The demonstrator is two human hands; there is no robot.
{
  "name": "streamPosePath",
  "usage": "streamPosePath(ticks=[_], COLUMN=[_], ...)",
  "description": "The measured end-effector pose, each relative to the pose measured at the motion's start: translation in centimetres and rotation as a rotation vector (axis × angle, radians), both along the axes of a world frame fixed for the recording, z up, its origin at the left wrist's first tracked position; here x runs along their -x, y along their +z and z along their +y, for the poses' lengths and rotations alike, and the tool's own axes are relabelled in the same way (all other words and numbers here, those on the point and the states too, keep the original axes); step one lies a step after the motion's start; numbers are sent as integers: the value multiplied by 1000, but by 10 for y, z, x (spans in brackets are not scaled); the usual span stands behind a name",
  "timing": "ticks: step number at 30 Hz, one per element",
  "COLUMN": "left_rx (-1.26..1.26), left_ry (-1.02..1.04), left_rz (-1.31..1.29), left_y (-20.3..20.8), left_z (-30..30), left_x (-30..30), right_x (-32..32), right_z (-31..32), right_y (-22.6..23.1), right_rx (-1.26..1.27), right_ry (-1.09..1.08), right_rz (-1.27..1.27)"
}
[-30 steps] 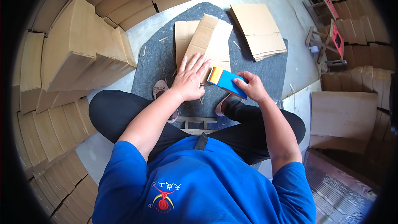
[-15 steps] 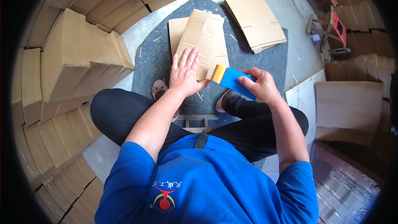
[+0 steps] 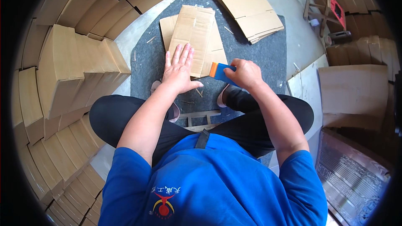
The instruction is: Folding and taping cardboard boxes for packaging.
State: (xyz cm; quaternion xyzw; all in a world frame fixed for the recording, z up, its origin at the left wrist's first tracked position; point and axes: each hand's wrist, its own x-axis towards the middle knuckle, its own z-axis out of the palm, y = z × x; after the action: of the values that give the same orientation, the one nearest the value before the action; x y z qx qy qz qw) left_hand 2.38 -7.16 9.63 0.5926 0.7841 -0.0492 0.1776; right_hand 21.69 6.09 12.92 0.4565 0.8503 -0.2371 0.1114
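Observation:
Palm down with fingers spread, my left hand (image 3: 179, 70) lies on the near end of a narrow folded cardboard piece (image 3: 196, 29). A wider cardboard sheet (image 3: 217, 52) shows from beneath it on both sides. My right hand (image 3: 246, 74) grips a flat blue scraper-like tool with an orange end (image 3: 221, 72). Its orange end points left, close to the near right corner of the lower sheet; I cannot tell whether they touch. Part of the blue body is hidden by my fingers.
Both cardboard pieces rest on a dark grey mat (image 3: 144, 65) in front of my feet. A stack of flat cardboard (image 3: 251, 12) lies at its far right. Piled cardboard boxes (image 3: 63, 67) rise at left. A red-topped stool (image 3: 336, 10) stands at far right, near more cardboard (image 3: 354, 88).
My right hand has drawn the blue tool slightly left and tilted it, so less of its face shows. The left hand stays flat on the cardboard. The whole view has shifted slightly.

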Motion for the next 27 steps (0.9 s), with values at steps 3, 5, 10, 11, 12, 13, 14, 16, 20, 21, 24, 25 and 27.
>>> streamPosePath(ticks=[3,5,10,11,12,13,14,16,20,21,24,25,27], left_rx=[29,36,38,18,20,12,4,-95,-529,-644,-632,-645,-455], left_ry=[-12,-6,-9,-20,-27,-19,-14,-11,162,172,150,89,43], left_rz=[13,18,42,62,66,23,-19,-121,-259,-207,-207,-124,-10], left_y=[-3,-5,-6,-10,-8,-4,-2,-7,-14,-18,-17,-24,-32], left_z=[0,-1,2,1,1,3,5,5,30,44,102,119,148], left_x=[-1,1,1,0,0,-1,-1,5,29,35,48,58,70], right_x=[31,45,56,58,59,59,58,52,54,60,64,69,75], right_z=[-21,-36,-74,-82,-86,-88,-88,-92,-106,-109,-110,-112,-114], right_y=[-9,-7,-63,-77,-91,-102,-113,-138,-130,-119,-95,-89,-79], right_rx=[-74,-127,-195,-166,-163,-73,16,98,287,333,385,408,435], right_ry=[5,2,92,78,72,58,42,109,226,194,192,199,200], right_rz=[20,61,57,33,37,-21,-78,-122,-147,-142,-9,7,43])
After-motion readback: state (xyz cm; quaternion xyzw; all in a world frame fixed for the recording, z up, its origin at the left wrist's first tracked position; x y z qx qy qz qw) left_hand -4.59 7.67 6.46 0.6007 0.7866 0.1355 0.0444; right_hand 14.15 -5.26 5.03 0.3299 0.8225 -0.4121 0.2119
